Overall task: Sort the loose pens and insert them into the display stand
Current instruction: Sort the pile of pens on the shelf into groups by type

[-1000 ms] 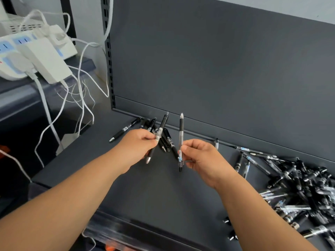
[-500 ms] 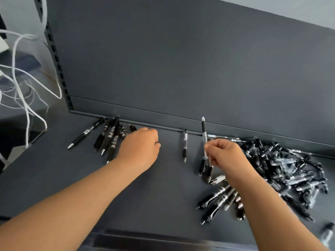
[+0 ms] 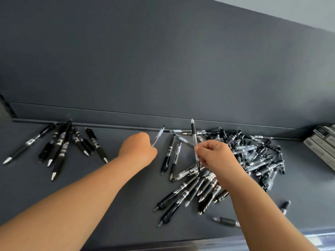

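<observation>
Pen (image 3: 194,136) pinched by right hand (image 3: 215,156), clear pen (image 3: 158,135) gripped by left hand (image 3: 137,151), half hidden

Dark shelf (image 3: 126,205) bearing loose pens (image 3: 253,160).

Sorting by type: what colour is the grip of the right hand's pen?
The grip is black, seen in the head view.

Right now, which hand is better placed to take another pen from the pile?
Right hand: it hovers over the pile, though holding an upright pen; left hand is farther off, gripping a clear pen.
</observation>
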The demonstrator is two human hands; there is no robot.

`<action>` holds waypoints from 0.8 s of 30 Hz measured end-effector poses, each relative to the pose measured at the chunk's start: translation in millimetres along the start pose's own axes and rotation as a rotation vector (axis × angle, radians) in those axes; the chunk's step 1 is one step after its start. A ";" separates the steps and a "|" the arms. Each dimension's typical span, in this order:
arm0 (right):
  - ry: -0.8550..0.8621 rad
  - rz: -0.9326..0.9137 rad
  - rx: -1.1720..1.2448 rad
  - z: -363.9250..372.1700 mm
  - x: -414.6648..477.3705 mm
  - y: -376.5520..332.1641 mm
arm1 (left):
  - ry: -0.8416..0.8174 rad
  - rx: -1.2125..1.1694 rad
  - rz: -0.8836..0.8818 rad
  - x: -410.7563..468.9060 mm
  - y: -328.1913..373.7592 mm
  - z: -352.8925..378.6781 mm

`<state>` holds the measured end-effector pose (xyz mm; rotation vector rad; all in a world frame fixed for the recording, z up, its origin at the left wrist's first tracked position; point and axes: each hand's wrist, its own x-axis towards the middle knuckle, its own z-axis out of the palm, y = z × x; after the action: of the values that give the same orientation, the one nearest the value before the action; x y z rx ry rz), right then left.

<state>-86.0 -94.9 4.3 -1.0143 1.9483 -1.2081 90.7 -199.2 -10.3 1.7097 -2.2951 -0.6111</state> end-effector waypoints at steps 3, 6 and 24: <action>-0.012 -0.003 0.020 -5.1 6.5 -1.5 | -0.026 -0.098 0.056 -6.0 11.4 3.3; -0.037 -0.010 -0.022 -4.6 11.9 -2.6 | -0.079 -0.125 0.048 -10.0 20.3 12.4; -0.186 0.093 -0.654 59.4 30.2 -21.4 | 0.018 -0.321 -0.061 -20.2 -20.0 -8.3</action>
<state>-47.1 -152.6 -2.3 -1.2742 2.2532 -0.3929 117.4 -186.4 -10.4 1.6259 -2.0063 -0.9152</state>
